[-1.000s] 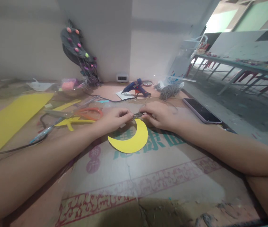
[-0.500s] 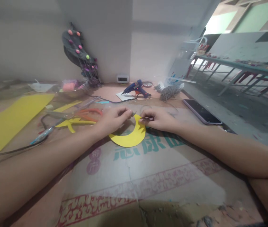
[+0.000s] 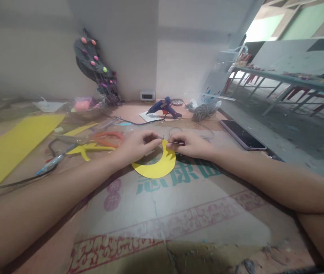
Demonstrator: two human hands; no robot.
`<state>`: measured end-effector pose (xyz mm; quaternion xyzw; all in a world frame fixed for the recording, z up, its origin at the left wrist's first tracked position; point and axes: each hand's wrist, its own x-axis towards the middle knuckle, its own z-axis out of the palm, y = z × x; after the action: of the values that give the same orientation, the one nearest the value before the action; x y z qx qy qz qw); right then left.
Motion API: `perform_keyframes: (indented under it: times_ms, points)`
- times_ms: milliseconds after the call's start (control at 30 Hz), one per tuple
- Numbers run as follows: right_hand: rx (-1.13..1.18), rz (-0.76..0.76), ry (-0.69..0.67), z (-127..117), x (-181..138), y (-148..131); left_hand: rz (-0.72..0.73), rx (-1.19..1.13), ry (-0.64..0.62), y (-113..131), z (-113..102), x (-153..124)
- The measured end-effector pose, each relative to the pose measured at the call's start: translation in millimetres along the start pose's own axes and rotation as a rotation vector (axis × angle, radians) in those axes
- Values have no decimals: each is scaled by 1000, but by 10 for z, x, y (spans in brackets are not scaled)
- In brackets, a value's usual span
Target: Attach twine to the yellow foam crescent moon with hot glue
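A yellow paper crescent [image 3: 157, 168] lies between my hands on the printed cardboard, its upper tip at my fingertips. My left hand [image 3: 141, 146] is closed in a pinch at that tip, on what looks like the end of grey yarn [image 3: 163, 137]. My right hand [image 3: 190, 144] is closed too, its thumb and forefinger on a thin dark stick [image 3: 176, 143] beside the crescent's right edge. A loose strand of yarn loops behind the right hand toward a grey yarn bundle [image 3: 204, 112].
Behind my hands a blue glue gun [image 3: 163, 107] rests on white paper. Orange-handled scissors [image 3: 109, 137], yellow scraps and a yellow sheet [image 3: 19, 146] lie left. A phone [image 3: 243, 135] is at the right edge. A decorated grey crescent [image 3: 89, 57] leans on the wall.
My left fingertips have shifted slightly right, closer to my right hand at the crescent's tip. The crescent has stayed almost in place.
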<state>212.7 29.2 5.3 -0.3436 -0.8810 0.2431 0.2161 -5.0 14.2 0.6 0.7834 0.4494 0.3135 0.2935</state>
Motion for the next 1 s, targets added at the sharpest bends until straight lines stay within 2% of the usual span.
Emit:
perform_keyframes:
  times_ms: [400,600,800,1000]
  points:
    - [11,19,11,-14,0,-20,-22,-66,-5,-30,6,2]
    - [7,19,17,-9,-9,-32,-42,-20,-11,14,-16,-26]
    - [19,18,20,-20,-8,-8,-54,-50,-54,10,-7,-15]
    - [49,-2,72,-17,-30,-16,-29,-96,-64,-25,-1,-12]
